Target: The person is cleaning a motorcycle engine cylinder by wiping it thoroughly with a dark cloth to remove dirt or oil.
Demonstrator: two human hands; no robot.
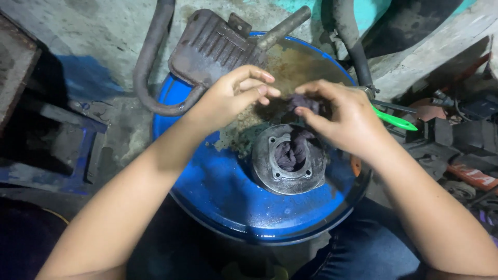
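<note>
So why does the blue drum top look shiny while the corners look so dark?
Head view: light glares off the round blue metal drum lid; the left hand and right hand are well lit and sharp; floor corners fall into deep shadow.

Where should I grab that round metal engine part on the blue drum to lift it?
Probably by the outer rim of the round metal part, from its near side: it lies flat on the blue drum, the purple cloth fills its bore, and both hands work behind it.

Repair workshop, likely engine work: grimy blue drum [228, 202] serves as bench under the hands, rusty exhaust muffler [212, 46] just beyond them, tools and parts [456, 150] scattered on stained concrete floor [104, 31].
</note>
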